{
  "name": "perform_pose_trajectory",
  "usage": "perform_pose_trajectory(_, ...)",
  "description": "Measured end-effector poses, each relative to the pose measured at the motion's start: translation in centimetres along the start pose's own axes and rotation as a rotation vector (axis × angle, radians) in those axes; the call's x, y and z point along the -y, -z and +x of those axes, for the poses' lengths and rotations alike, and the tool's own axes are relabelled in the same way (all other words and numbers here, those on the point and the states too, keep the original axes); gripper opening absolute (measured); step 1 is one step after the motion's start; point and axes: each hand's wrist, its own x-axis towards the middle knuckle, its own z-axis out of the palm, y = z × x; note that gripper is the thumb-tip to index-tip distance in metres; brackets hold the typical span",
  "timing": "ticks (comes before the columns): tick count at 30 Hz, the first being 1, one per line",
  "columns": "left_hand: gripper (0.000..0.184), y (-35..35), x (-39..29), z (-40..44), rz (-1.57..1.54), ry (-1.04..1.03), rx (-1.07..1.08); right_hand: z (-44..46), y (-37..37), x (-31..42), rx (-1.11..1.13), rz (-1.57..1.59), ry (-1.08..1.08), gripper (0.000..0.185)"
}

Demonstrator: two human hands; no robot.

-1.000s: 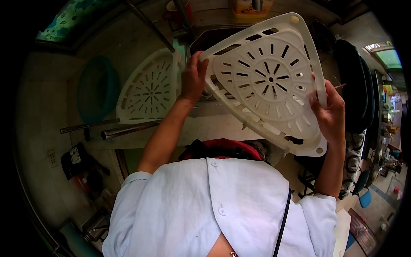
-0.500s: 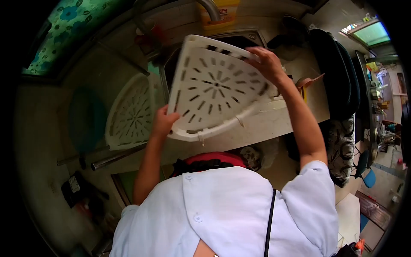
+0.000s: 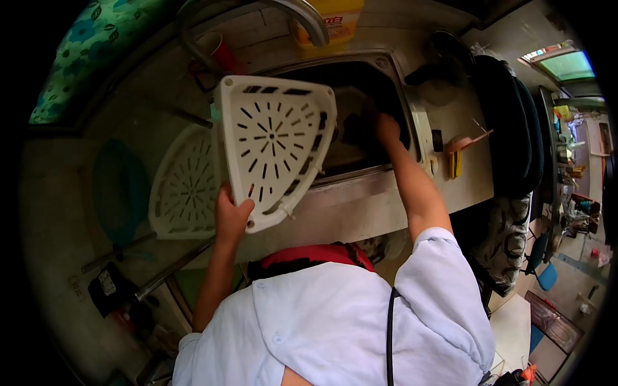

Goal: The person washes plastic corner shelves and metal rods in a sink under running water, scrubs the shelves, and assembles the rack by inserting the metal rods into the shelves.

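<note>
My left hand [image 3: 232,213] grips the lower corner of a white slotted corner shelf [image 3: 273,136], which is tilted up over the left part of the sink. My right hand [image 3: 385,128] reaches down into the dark metal sink [image 3: 336,168]; its fingers are lost in shadow beside a dark thing I cannot make out. A second white slotted shelf [image 3: 187,192] stands to the left of the held one. The curved faucet [image 3: 309,20] arches above the sink's back edge.
Behind the sink are a yellow container [image 3: 335,26] and a red cup [image 3: 219,53]. A pink-handled item [image 3: 460,143] and a yellow item [image 3: 455,165] lie on the right counter [image 3: 467,186]. Metal rods [image 3: 170,270] stick out at the left.
My right hand has let go of the shelf and moved into the sink. The shelf, now in my left hand alone, has shifted left and turned.
</note>
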Motion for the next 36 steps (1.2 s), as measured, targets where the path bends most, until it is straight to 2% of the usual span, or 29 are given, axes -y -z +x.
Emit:
perform_pose_trajectory(2,0.034,-0.8,-0.2,0.0,0.026,0.087,0.004,1.7,-1.7,-1.6,-0.006,-0.01,0.038,0.016)
perform_pose_trajectory(7,0.036,-1.5,0.6,-0.1,0.008,0.155,-0.007,3.7,-5.4,-3.2,0.002,-0.107,0.161,0.016)
perform_pose_trajectory(9,0.037,-2.3,0.6,0.5,0.023,0.161,-0.019,3.6,-6.8,-2.2,-0.292,-0.348,0.572,0.016)
perform_pose_trajectory(10,0.039,-2.4,0.5,0.6,-0.001,0.201,-0.047,3.7,-6.9,-1.2,-0.288,-0.345,0.57,0.016)
perform_pose_trajectory(12,0.042,-2.8,0.5,0.3,-0.066,0.21,-0.074,3.2,-7.2,1.1,-0.024,0.089,0.519,0.024)
perform_pose_trajectory(13,0.042,-3.0,0.6,0.3,-0.058,0.213,-0.081,3.3,-7.5,2.3,-0.019,0.098,0.522,0.024)
perform_pose_trajectory(15,0.043,-3.0,0.9,0.4,0.072,0.158,-0.05,4.0,-8.1,5.2,0.152,0.282,0.241,0.03)
perform_pose_trajectory(17,0.042,-3.0,1.1,0.2,0.115,0.166,-0.073,4.2,-11.4,6.2,0.163,0.238,0.257,0.029)
perform_pose_trajectory(18,0.042,-2.9,2.0,0.1,0.138,0.107,-0.072,4.1,-14.3,6.1,0.169,0.181,0.262,0.028)
perform_pose_trajectory(19,0.042,-2.9,2.5,0.0,0.159,0.051,-0.071,3.7,-13.6,6.7,0.215,0.134,0.207,0.029)
perform_pose_trajectory(21,0.043,-3.3,2.8,-0.2,0.192,0.094,-0.087,4.0,-10.6,5.9,0.295,0.115,0.005,0.029)
perform_pose_trajectory(22,0.043,-3.9,2.7,0.0,0.168,0.068,-0.103,4.5,-8.6,5.4,0.287,0.141,-0.046,0.03)
perform_pose_trajectory(23,0.044,-4.2,2.7,0.3,0.143,0.037,-0.121,5.9,-8.7,3.1,0.222,0.24,0.035,0.032)
perform_pose_trajectory(26,0.043,-3.6,3.2,0.5,0.11,0.023,-0.104,7.9,-6.7,-2.0,-0.184,0.518,0.19,0.023)
perform_pose_trajectory(27,0.043,-3.4,3.4,0.4,0.108,0.037,-0.112,6.8,-4.7,-1.2,-0.169,0.515,0.195,0.023)
perform_pose_trajectory(29,0.043,-3.5,3.8,0.2,0.055,0.001,-0.091,3.5,1.2,0.6,-0.375,0.39,0.29,0.016)
perform_pose_trajectory(30,0.043,-3.5,4.1,0.2,0.063,-0.02,-0.095,2.8,0.9,0.4,-0.366,0.389,0.297,0.016)
perform_pose_trajectory(32,0.043,-3.5,4.3,-0.1,0.043,-0.002,-0.098,1.7,0.4,-0.2,-0.1,0.337,0.304,0.013)
perform_pose_trajectory(33,0.043,-3.6,4.3,0.1,0.023,0.006,-0.095,1.2,1.1,0.0,-0.101,0.335,0.304,0.013)
perform_pose_trajectory(35,0.044,-3.8,4.3,-0.2,0.034,-0.001,-0.096,0.1,2.5,0.7,-0.284,0.506,0.139,0.01)
perform_pose_trajectory(36,0.044,-3.9,4.3,-0.6,0.05,-0.01,-0.097,-0.1,2.5,0.3,-0.278,0.503,0.143,0.01)
